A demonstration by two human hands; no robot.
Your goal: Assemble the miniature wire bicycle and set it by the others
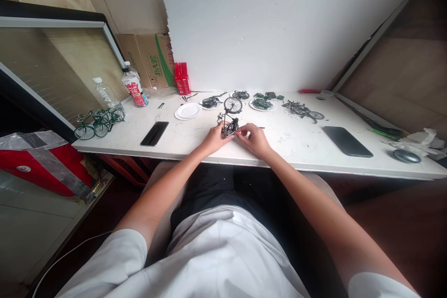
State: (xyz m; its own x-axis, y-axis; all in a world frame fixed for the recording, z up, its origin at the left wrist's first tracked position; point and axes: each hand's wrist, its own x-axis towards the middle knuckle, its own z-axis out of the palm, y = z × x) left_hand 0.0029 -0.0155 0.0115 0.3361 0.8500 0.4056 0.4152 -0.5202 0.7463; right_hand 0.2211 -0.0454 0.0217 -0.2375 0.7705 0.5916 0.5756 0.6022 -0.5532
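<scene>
- The light is soft and even; the white wall (279, 23) and the worktop (296, 142) are bright, without strong glare.
- Under the worktop it is dim, and the floor at the right is dark.
- The glass panel (52, 70) at the left shows reflections.
- Straight edges bend near the corners.
- Small parts far away are not sharp.
</scene>
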